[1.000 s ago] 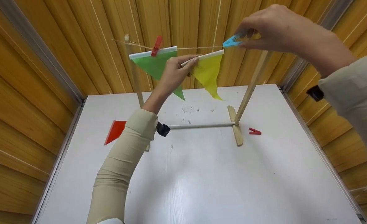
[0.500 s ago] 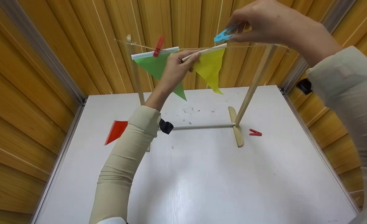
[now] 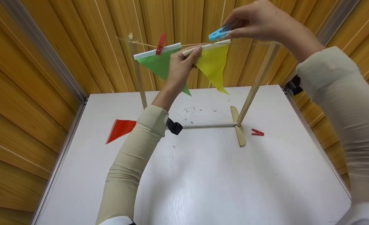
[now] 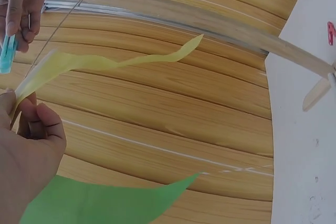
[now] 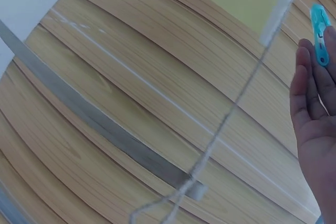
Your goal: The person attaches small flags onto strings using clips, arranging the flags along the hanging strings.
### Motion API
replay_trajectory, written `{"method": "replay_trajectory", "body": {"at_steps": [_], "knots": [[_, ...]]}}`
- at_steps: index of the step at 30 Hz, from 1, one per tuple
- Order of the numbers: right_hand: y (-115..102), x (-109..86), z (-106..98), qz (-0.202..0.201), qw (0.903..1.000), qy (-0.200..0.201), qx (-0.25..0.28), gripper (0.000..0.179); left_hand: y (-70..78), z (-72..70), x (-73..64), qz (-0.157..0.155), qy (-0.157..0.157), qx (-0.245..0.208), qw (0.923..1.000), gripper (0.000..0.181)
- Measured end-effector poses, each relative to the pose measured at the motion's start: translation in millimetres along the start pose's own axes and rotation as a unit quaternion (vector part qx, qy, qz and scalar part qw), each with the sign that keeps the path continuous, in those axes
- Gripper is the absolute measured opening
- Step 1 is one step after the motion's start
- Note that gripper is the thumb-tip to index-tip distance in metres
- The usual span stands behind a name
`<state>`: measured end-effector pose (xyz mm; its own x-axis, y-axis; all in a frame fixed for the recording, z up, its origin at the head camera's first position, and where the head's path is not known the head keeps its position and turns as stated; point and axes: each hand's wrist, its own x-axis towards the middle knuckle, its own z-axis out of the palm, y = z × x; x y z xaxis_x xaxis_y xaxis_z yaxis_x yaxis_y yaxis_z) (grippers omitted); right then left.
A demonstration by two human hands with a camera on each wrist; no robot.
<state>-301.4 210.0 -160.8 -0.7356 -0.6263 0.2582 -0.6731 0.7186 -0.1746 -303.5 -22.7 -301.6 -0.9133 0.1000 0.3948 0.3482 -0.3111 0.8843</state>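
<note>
The left hand [image 3: 182, 68] pinches the yellow flag [image 3: 215, 64] near the left end of its white top edge [image 3: 214, 46], which runs left to right, tilting up rightward, along the string [image 5: 231, 110]. The right hand [image 3: 261, 22], nearer the edge's free right end, grasps the blue clothespin [image 3: 218, 33] just above it, apart from the flag, nose pointing left and slightly down.

No legible text, labels, brands, numbers or signs
</note>
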Motion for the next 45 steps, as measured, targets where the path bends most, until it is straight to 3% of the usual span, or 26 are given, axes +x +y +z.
{"method": "replay_trajectory", "body": {"at_steps": [7, 13, 21, 38, 45], "knots": [[7.9, 2.3, 12.5, -0.025, 0.9991, 0.033, 0.001, 0.03, -8.5, 10.1, -0.9, -0.021, 0.044, -0.1, 0.9938, 0.025], [9.9, 2.0, 14.9, -0.013, 0.9997, 0.022, -0.007, 0.028, -12.0, 14.3, 0.5, -0.019, 0.066, -0.148, 0.9867, 0.025], [7.4, 6.6, 16.0, -0.001, 1.0, -0.005, 0.0, 0.027, -11.9, 8.8, 2.4, -0.001, 0.078, -0.127, 0.9889, 0.024], [0.5, 19.1, 18.3, -0.034, 0.9973, -0.059, -0.028, 0.027, -10.7, 4.0, 2.9, -0.016, 0.079, -0.11, 0.9907, 0.02], [-0.5, 23.5, 17.7, -0.041, 0.996, -0.076, -0.023, 0.03, -8.4, 3.7, 2.4, 0.003, 0.069, -0.078, 0.9945, 0.02]]}}
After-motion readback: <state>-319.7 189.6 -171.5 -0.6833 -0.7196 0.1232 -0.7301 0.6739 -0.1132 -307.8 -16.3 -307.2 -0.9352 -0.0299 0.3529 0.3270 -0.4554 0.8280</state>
